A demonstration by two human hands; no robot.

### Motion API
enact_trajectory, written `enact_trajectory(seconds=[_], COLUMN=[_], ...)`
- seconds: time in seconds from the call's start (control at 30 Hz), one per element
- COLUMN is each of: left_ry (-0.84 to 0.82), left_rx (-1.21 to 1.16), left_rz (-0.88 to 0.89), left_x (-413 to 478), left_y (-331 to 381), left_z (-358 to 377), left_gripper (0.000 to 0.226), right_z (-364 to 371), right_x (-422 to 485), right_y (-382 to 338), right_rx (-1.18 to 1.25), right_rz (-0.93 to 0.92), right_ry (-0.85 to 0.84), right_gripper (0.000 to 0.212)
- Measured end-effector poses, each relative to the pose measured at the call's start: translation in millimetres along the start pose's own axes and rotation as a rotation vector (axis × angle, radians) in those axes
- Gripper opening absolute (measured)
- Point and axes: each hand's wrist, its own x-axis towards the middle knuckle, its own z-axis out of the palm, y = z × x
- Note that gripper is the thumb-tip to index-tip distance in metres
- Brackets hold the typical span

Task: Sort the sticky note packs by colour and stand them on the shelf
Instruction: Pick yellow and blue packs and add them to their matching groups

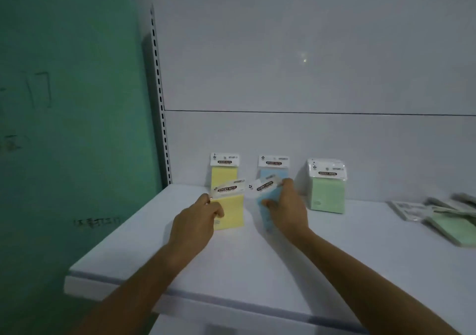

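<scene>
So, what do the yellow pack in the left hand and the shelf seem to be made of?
Yellow pack: pale matte paper, apparently in a clear glossy plastic sleeve; its white printed header shines and looks translucent. Shelf: smooth, white, probably painted metal, though laminate is possible; faint sheen only.

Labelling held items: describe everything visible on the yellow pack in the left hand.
The held yellow pack is a square pale-yellow pad in clear wrap, topped by a white header card printed "STICKY NOTE" on a dark band. It tilts slightly, header end up and leaning right, blurred by motion. The left hand has it in its grip at the left edge, thumb across the front. Whether its bottom edge touches the white shelf I cannot tell. It sits in front of a standing yellow pack against the back panel.
</scene>
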Motion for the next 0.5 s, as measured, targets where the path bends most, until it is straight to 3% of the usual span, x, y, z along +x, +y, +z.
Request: enact_trajectory(seconds=[0.27,0.5], left_ry=[0.014,0.04], left_rx=[-0.071,-0.267], left_rz=[0.024,0.056], left_x=[84.1,126.2], left_y=[-36.7,-68.2], left_z=[42.9,66.0], left_gripper=[0.019,0.021], right_z=[35.1,40.7], right_x=[83.8,91.6], right_y=[22.5,49.4], right_rx=[0.063,-0.142], right_rz=[-0.058,-0.102], right_ry=[0.168,0.315], right_gripper=[0.042,0.059])
